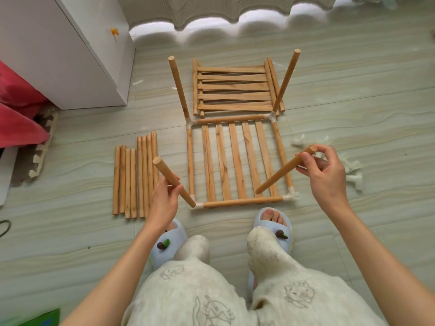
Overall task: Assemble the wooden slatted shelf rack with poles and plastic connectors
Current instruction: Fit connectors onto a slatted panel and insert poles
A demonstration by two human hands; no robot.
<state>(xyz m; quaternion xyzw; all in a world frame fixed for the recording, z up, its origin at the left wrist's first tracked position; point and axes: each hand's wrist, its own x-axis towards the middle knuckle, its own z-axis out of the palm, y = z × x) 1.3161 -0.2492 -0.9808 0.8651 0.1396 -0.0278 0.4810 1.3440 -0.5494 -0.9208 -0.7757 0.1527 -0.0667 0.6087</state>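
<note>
Rack frame [237, 161] lies between loose poles [134, 180] and spare connectors [350, 170]; each hand's grip (left hand [164, 196], right hand [324, 172]) clamps one corner pole.

Legible text, labels, brands, numbers, signs: none.

Printed marks noted, none forming readable characters:
- Trousers [235, 290]: outline cartoon figures in grey on pale fabric; no lettering can be made out.
- Green object [44, 320] at the lower left edge of the floor: a blue patch on it, too small and cropped to read.
- Small orange item [114, 31] on the white cabinet [58, 50]: shape only, no writing discernible.
</note>
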